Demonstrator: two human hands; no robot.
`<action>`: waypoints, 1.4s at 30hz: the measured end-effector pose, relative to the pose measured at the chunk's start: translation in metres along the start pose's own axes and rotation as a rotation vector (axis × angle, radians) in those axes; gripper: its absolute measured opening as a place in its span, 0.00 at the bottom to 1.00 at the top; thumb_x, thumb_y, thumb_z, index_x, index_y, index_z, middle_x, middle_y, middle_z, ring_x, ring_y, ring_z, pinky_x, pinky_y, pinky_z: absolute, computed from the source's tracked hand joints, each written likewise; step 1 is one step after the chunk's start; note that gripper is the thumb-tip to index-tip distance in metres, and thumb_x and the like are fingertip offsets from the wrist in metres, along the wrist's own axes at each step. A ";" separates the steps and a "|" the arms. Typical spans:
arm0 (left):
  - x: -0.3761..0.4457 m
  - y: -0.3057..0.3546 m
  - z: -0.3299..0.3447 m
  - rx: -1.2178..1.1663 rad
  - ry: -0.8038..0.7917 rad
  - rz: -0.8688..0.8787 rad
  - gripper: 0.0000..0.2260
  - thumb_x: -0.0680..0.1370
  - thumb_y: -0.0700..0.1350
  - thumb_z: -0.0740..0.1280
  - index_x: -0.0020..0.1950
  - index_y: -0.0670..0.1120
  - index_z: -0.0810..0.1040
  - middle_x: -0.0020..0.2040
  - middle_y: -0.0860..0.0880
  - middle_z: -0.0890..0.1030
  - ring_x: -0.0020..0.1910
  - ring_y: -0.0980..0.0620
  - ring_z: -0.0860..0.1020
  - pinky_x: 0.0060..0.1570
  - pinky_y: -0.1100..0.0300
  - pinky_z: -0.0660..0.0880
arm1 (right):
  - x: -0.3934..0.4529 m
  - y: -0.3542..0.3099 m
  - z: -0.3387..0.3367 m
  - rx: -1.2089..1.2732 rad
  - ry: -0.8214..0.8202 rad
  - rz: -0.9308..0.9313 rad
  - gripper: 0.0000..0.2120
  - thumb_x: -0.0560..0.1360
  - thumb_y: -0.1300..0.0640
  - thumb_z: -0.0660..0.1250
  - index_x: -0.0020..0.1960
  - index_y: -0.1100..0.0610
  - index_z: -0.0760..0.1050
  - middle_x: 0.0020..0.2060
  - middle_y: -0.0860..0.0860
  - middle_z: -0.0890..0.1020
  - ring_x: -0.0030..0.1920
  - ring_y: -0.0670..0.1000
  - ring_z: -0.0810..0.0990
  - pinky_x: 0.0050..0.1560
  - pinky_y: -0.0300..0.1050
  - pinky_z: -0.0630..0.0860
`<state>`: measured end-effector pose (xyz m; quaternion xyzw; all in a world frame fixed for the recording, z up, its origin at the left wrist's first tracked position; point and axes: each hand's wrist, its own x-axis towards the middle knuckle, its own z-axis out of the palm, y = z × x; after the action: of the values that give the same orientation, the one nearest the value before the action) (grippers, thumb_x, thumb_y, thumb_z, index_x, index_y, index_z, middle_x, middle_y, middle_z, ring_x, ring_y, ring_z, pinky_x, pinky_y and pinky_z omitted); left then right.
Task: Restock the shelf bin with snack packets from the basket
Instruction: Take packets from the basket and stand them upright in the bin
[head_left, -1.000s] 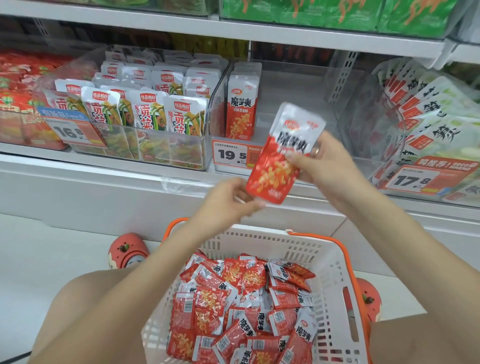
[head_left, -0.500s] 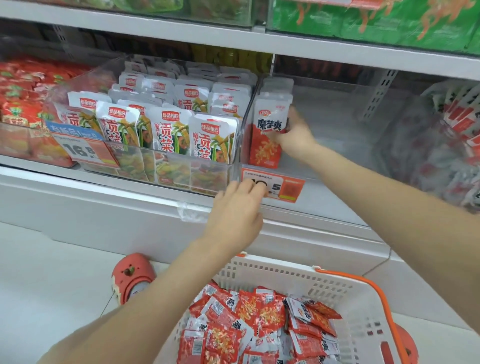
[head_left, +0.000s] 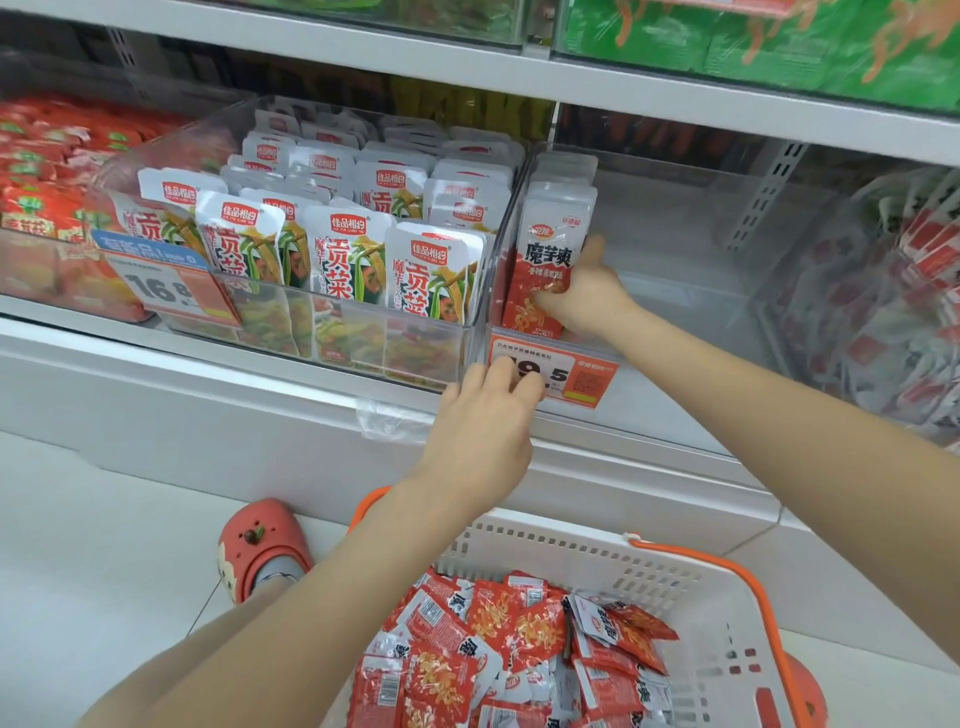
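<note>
Your right hand (head_left: 584, 299) grips the upright red-and-white snack packet (head_left: 545, 270) inside the clear plastic shelf bin (head_left: 675, 332) (far left end); your left hand (head_left: 480, 431), fingers curled, touches its orange price tag (head_left: 582, 382), above the white plastic basket (head_left: 717, 587).

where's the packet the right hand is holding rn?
Head view, centre: the red snack packet stands upright at the front left of the clear shelf bin, held by the right hand, above the orange price tag.
</note>
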<state>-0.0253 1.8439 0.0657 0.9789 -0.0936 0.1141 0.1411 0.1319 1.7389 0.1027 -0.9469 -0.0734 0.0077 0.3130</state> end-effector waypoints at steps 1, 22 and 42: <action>0.000 0.000 0.000 -0.001 0.000 -0.001 0.18 0.75 0.38 0.63 0.65 0.46 0.70 0.58 0.46 0.69 0.57 0.43 0.68 0.52 0.51 0.67 | 0.000 0.001 0.000 -0.012 -0.024 0.003 0.35 0.73 0.55 0.71 0.68 0.63 0.52 0.45 0.53 0.75 0.43 0.53 0.76 0.39 0.45 0.69; 0.000 0.002 0.004 0.043 0.016 0.010 0.18 0.74 0.38 0.63 0.64 0.46 0.68 0.57 0.45 0.67 0.55 0.43 0.66 0.50 0.53 0.65 | -0.007 -0.002 -0.003 -0.035 -0.140 0.140 0.50 0.70 0.53 0.75 0.74 0.61 0.40 0.53 0.55 0.73 0.45 0.53 0.73 0.31 0.43 0.70; -0.085 -0.006 0.099 -0.117 -0.387 -0.200 0.12 0.76 0.43 0.63 0.59 0.47 0.72 0.59 0.48 0.76 0.59 0.46 0.73 0.53 0.54 0.70 | -0.206 0.041 0.009 0.068 0.113 -0.263 0.13 0.74 0.57 0.67 0.49 0.46 0.64 0.38 0.44 0.74 0.34 0.45 0.73 0.36 0.47 0.71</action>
<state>-0.0862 1.8331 -0.0491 0.9772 -0.0280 -0.0958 0.1876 -0.0669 1.6818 0.0647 -0.9169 -0.1788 -0.0843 0.3467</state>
